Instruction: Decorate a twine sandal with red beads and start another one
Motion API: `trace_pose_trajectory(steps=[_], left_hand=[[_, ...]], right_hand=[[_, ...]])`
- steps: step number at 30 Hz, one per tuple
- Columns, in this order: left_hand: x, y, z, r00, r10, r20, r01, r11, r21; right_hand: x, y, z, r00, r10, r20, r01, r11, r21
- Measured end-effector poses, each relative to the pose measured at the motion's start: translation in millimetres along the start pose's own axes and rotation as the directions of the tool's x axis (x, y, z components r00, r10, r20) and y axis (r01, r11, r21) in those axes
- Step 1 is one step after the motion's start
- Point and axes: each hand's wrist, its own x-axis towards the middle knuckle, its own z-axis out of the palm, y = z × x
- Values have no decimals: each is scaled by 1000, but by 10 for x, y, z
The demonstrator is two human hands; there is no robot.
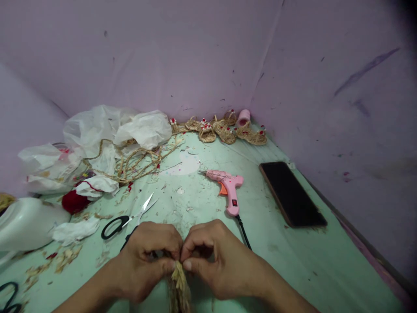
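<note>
My left hand [153, 256] and my right hand [211, 258] meet at the near middle of the table, thumbs and forefingers pinched. Between them they grip the top end of a straw-coloured fibre braid [179, 280]. Its lower part hangs down out of the picture and looks blurred. Just beyond my left hand lie scissors [130, 219] with black handles, blades apart; my hand partly hides one handle. A pink glue gun [230, 189] with an orange trigger rests on its side past my right hand, its black cord running back toward me.
Small woven straw sandals [224, 130] with red and white beads line the back wall, beside a pink roll [243, 117]. A phone [293, 195] lies at right. Plastic bags [143, 130], coiled straw cord [133, 167], red yarn [74, 201] and a white container [29, 224] crowd the left.
</note>
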Motion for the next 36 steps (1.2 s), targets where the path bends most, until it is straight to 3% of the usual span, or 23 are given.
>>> trace_pose_trajectory(steps=[3, 6, 10, 14, 21, 26, 30, 36], left_hand=[[-10, -55, -48, 999, -22, 33, 24, 999, -44], [-31, -122, -78, 996, -79, 29, 80, 996, -45], [-32, -186, -51, 975, -218, 40, 222, 952, -212], [-30, -250, 16, 939, -324, 114, 340, 829, -443], [-64, -319, 115, 879, -433, 202, 447, 597, -666], [-92, -336, 135, 869, -442, 224, 426, 434, -794], [-109, -355, 123, 863, -467, 193, 415, 439, -797], [-112, -300, 200, 810, -543, 222, 466, 364, -807]], right_hand=[[28, 59, 25, 998, -50, -27, 50, 999, 4], [22, 109, 80, 970, -221, -102, 204, 967, -150], [-28, 108, 128, 933, -358, -42, 321, 877, -357], [-56, 75, 134, 915, -403, 26, 362, 788, -498], [-20, 73, 153, 907, -419, -43, 370, 841, -396], [-1, 62, 126, 909, -413, -49, 401, 902, -159], [-13, 83, 136, 904, -417, -96, 400, 903, -156], [-57, 66, 153, 929, -364, -66, 332, 899, -285]])
